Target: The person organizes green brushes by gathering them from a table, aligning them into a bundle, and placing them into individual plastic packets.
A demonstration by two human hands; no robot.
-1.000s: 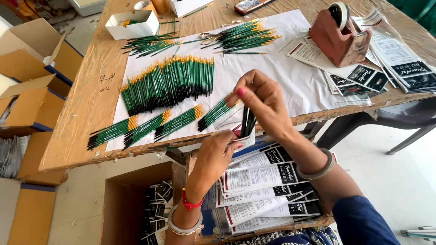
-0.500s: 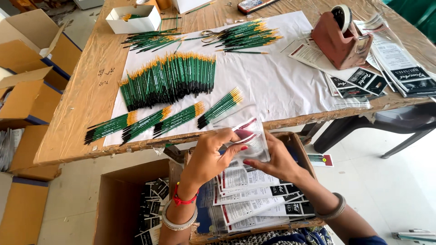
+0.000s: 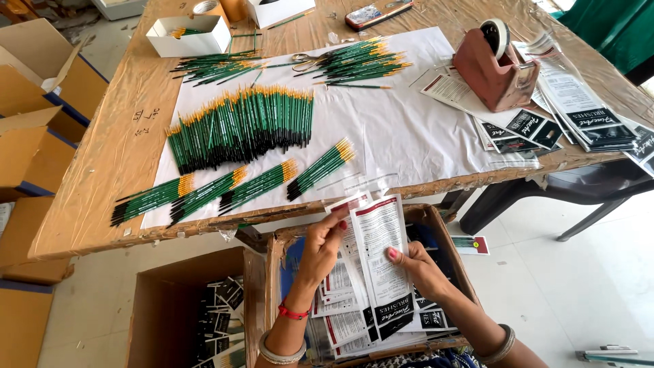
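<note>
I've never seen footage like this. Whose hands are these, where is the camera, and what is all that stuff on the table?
The camera sits on a person's head and looks down at their own two bare hands. The left hand and the right hand together hold a printed card in a clear sleeve above an open cardboard box of similar cards. Ahead is a wooden table covered with white paper, bearing rows and small bundles of green paintbrushes, a brown tape dispenser, scissors and more printed cards.

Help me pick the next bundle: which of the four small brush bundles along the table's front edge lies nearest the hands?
The rightmost bundle, with yellow tips pointing up-right. It lies just above the left hand and the printed packet; the other three sit farther left.
</note>
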